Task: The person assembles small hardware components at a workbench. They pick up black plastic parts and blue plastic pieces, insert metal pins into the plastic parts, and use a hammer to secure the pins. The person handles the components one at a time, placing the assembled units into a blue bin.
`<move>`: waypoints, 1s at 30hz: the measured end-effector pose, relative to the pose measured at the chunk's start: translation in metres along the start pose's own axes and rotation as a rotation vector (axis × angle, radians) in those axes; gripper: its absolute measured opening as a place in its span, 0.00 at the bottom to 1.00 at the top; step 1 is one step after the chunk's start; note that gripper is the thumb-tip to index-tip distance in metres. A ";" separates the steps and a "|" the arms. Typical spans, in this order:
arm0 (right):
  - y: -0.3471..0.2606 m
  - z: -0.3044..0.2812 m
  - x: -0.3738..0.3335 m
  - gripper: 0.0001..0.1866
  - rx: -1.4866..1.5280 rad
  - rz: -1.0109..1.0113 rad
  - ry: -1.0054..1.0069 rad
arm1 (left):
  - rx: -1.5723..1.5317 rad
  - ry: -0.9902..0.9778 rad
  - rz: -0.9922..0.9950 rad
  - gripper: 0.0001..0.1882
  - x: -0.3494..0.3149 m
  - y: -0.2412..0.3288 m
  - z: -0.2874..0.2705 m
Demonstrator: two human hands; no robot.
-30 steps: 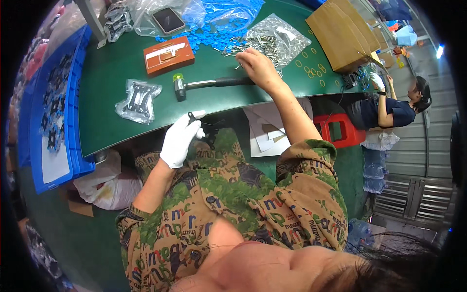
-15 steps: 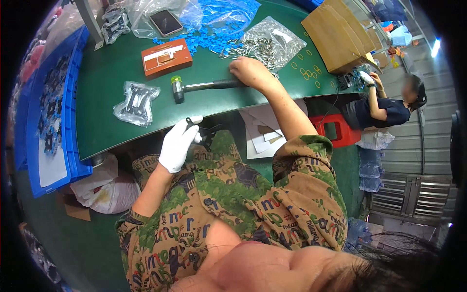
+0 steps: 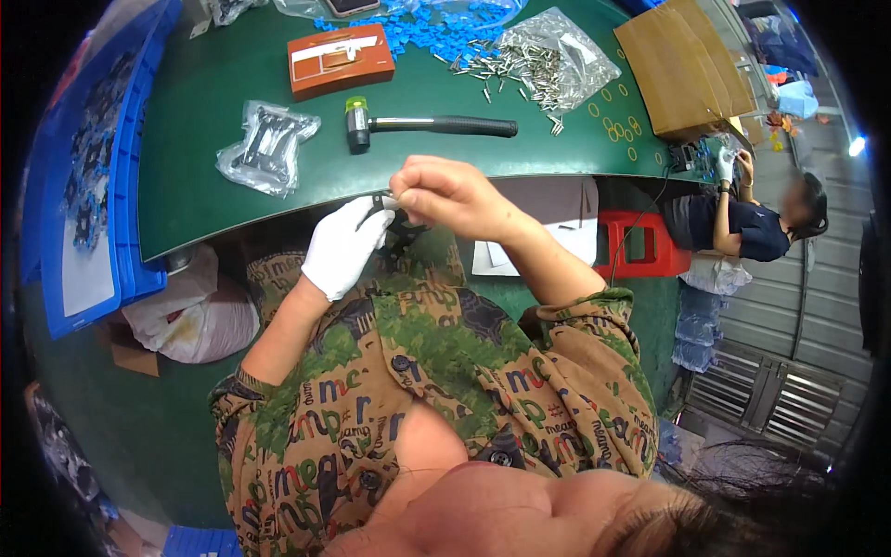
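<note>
My left hand (image 3: pixel 345 246), in a white glove, is closed on a black plastic part (image 3: pixel 378 200) just off the table's front edge. The part's lower portion is dark and partly hidden by my hands. My bare right hand (image 3: pixel 457 197) has its thumb and forefinger pinched together at the part's upper end. A small silvery pin (image 3: pixel 391 202) shows at those fingertips. On the green table beyond lies a mallet (image 3: pixel 436 123) with a black handle and a green-and-black head. Farther back, metal pins (image 3: pixel 531 67) spill from a clear bag (image 3: pixel 585 65).
Left of the mallet lies a clear bag of black parts (image 3: pixel 269 148). Behind are an orange box (image 3: pixel 340 61) and loose blue pieces (image 3: pixel 408 35). Yellow rings (image 3: pixel 615 130) and a cardboard box (image 3: pixel 682 70) are to the right. A blue crate (image 3: pixel 130 200) stands left; a co-worker (image 3: pixel 742 213) sits right.
My right hand has come back from the pile of pins to the black part in my left hand. The mallet now lies untouched. The view has shifted, so the table sits higher.
</note>
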State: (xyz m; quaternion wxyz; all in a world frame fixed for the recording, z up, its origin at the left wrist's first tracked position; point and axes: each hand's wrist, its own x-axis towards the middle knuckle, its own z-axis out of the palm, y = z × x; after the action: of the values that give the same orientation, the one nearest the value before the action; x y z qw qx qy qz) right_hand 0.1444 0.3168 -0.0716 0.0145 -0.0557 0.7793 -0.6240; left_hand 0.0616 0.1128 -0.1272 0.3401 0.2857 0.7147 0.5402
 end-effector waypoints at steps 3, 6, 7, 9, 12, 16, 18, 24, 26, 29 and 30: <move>0.009 0.008 0.005 0.08 -0.134 -0.057 -0.004 | 0.118 0.001 -0.005 0.13 0.002 0.000 -0.005; 0.013 0.012 0.009 0.07 -0.158 -0.040 0.007 | 0.163 0.013 0.084 0.12 0.003 -0.007 -0.007; 0.014 0.014 0.011 0.07 -0.174 -0.039 0.012 | 0.163 0.009 0.084 0.12 0.004 -0.008 -0.009; 0.014 0.015 0.013 0.05 -0.248 -0.057 0.030 | 0.162 0.007 0.087 0.11 0.006 -0.010 -0.010; 0.016 0.021 0.013 0.04 -0.367 -0.116 0.078 | 0.211 0.040 0.144 0.11 0.007 -0.014 -0.013; 0.021 0.027 0.013 0.03 -0.393 -0.150 0.113 | 0.240 0.116 0.222 0.13 0.009 -0.023 -0.011; 0.023 0.031 0.015 0.03 -0.445 -0.176 0.143 | 0.327 0.196 0.310 0.13 0.009 -0.023 -0.007; 0.026 0.042 0.014 0.09 -0.625 -0.237 0.275 | 0.685 0.119 0.330 0.12 0.006 -0.009 -0.017; 0.026 0.041 0.010 0.12 -0.587 -0.159 0.228 | 0.683 0.036 0.343 0.13 0.003 -0.009 -0.027; 0.038 0.036 0.007 0.18 -0.566 -0.280 0.201 | 0.388 -0.111 0.220 0.14 -0.006 -0.005 -0.038; 0.038 0.035 0.004 0.20 -0.631 -0.265 0.169 | 0.239 -0.159 0.153 0.14 -0.008 -0.006 -0.039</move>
State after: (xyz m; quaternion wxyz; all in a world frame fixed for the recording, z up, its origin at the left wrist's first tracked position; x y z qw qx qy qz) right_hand 0.1413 0.2904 -0.1163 -0.1488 -0.1061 0.9182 -0.3514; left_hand 0.0353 0.0821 -0.1246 0.3171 0.4198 0.7208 0.4513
